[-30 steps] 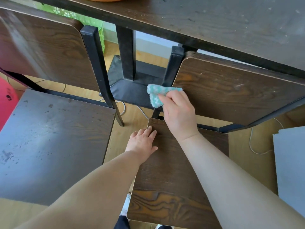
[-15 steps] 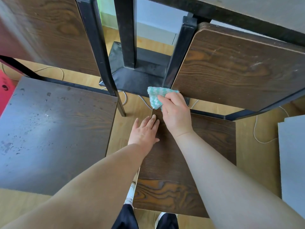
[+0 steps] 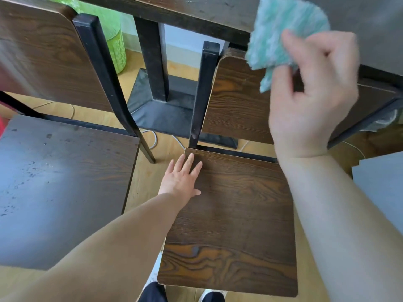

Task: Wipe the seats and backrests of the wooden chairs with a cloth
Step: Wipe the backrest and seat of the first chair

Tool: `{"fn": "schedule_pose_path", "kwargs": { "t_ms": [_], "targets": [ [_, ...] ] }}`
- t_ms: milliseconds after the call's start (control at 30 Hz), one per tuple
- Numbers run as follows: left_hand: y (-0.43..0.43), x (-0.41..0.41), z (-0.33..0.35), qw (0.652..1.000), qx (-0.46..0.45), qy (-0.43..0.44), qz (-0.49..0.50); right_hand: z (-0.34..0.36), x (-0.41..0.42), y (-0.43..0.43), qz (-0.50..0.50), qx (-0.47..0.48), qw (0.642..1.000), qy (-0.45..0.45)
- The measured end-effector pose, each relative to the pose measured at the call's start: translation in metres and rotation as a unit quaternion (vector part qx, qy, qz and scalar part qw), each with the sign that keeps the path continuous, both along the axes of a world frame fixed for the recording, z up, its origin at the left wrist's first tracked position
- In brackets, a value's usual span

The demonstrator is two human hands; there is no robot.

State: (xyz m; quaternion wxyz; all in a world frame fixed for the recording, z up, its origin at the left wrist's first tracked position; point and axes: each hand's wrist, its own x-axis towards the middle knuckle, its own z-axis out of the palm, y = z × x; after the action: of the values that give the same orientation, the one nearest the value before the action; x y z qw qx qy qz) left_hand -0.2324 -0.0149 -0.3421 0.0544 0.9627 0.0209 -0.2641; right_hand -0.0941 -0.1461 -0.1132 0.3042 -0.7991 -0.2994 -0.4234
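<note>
**Cloth held high by the right-hand chair**

The right hand (image 3: 309, 101) pinches the teal cloth (image 3: 283, 33) at 1 o'clock, by the table (image 3: 196, 12) edge; blur hides whether the cloth touches anything. The left hand (image 3: 182, 178) lies flat, fingers (image 3: 189, 164) straight, on the seat (image 3: 235, 225) at its 11 o'clock corner. Spread the cloth, then wipe the backrest (image 3: 235, 101) top down in overlapping strokes. The left chair (image 3: 65, 188) at 9 o'clock looks spotted. No writing is readable.
</note>
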Motion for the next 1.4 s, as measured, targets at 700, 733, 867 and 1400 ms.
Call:
{"fn": "schedule_pose_path", "kwargs": {
  "t_ms": [700,733,867,1400],
  "targets": [
    [-0.037,0.021,-0.018,0.998,-0.001,0.062,-0.027,-0.119,-0.003,0.005,0.091,-0.198,0.97,0.105],
    [-0.037,0.02,-0.019,0.998,0.001,0.062,-0.027,-0.128,-0.006,0.002,0.095,-0.213,0.965,0.118],
    [-0.038,0.02,-0.022,0.998,0.004,0.057,-0.029,-0.152,-0.017,-0.003,0.083,-0.247,0.952,0.16],
    [-0.04,0.021,-0.017,0.997,0.024,0.065,-0.034,-0.08,-0.04,-0.038,0.06,-0.077,0.981,0.167]
  ]
}}
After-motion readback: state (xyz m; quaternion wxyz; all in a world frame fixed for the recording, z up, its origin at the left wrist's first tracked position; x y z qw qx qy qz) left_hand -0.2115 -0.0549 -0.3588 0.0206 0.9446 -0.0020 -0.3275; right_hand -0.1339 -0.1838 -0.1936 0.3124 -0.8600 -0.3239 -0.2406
